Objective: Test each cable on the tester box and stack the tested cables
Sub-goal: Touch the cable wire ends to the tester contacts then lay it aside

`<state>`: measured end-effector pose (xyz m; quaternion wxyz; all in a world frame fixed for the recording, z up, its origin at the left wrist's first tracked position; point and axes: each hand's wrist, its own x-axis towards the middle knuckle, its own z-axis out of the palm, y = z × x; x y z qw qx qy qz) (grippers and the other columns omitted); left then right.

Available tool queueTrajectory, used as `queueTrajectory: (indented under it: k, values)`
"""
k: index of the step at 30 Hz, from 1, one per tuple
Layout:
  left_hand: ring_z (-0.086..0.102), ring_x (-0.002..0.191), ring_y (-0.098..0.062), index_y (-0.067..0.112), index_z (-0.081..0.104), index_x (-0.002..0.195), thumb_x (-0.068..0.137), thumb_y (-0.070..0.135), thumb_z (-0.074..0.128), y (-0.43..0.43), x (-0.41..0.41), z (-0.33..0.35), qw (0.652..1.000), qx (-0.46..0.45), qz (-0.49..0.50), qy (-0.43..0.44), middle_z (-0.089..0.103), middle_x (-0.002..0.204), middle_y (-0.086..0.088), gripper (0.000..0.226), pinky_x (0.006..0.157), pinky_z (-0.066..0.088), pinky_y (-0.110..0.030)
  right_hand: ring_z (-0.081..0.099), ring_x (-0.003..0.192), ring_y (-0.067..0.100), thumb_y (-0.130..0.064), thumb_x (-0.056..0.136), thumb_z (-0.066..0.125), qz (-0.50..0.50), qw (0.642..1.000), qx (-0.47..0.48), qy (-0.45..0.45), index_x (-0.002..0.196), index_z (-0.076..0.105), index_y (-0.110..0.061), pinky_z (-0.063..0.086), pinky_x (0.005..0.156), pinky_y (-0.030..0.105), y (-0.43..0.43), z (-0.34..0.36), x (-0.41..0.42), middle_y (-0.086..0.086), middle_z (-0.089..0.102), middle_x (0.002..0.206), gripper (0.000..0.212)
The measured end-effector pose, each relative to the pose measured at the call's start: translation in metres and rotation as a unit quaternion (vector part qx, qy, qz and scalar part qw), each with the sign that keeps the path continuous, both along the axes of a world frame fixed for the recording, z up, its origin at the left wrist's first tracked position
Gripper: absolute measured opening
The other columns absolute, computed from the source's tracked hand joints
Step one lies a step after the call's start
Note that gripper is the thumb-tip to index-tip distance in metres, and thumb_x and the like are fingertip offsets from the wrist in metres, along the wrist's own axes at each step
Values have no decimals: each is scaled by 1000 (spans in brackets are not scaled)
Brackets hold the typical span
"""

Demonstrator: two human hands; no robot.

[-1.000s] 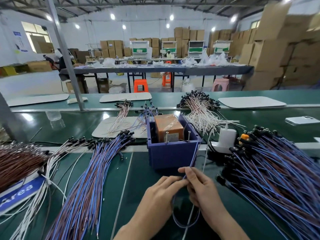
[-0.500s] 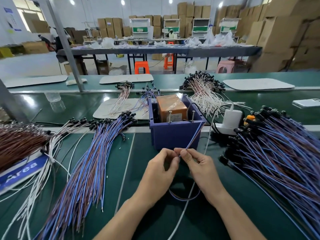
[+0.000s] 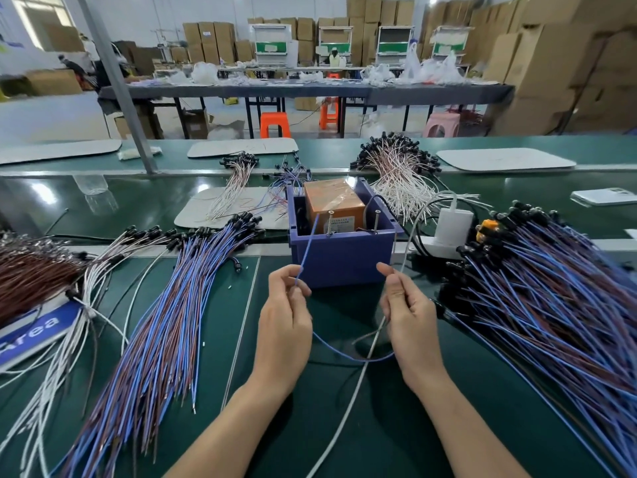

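The tester, a purple box (image 3: 341, 257) with an orange unit (image 3: 332, 201) and two upright metal pins inside, stands just beyond my hands. My left hand (image 3: 286, 322) pinches one blue wire end (image 3: 307, 248) that rises to the left pin. My right hand (image 3: 408, 305) grips the cable's other end, curled near the box's right front corner. The blue cable (image 3: 344, 353) sags in a loop between both hands. A fanned stack of blue-brown cables (image 3: 165, 322) lies to the left, and a larger pile (image 3: 558, 298) lies to the right.
White cable bundles (image 3: 400, 177) lie behind the box, brown ones (image 3: 31, 274) at far left. A white charger on a power strip (image 3: 448, 229) sits right of the box, its white cord (image 3: 348, 401) crossing under my hands. A metal post (image 3: 117, 84) stands at back left.
My hands have moved apart: the left has carried one blue wire end toward the left pin, and the right has shifted right with the other end. The camera has tilted downward.
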<state>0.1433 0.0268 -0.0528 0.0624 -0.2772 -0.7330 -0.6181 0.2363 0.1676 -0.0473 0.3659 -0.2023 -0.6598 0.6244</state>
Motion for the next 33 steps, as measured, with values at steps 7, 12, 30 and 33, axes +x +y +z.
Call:
queueTrajectory:
  k: [7,12,30,33]
  values:
    - [36,49,-14,43,50,102,105,32,43,-2,-3,1,1000,21,18,15,45,59,6,13,42,33,-33,36,49,2,-43,105,46,-39,999,37,-3,120,59,-42,34,46,15,-4,1,3,-14,44,56,20]
    - [39,49,-25,40,50,103,105,32,45,-2,-4,4,999,10,37,26,50,61,-4,9,44,34,-44,43,52,2,-52,100,46,-80,994,75,14,98,53,-49,39,47,26,-7,4,4,-16,53,61,8]
    - [29,42,-10,37,55,104,102,23,51,3,-6,-2,997,-24,58,46,44,49,11,14,42,25,-22,43,48,5,-42,103,50,-131,984,116,-36,96,56,-40,39,49,36,3,-5,-10,-18,62,66,10]
    - [28,43,-10,35,56,105,103,23,51,2,-6,-3,997,-26,54,44,43,50,12,13,42,24,-24,43,48,5,-42,104,51,-123,985,115,-29,96,56,-41,38,48,34,3,-5,-9,-17,62,68,9]
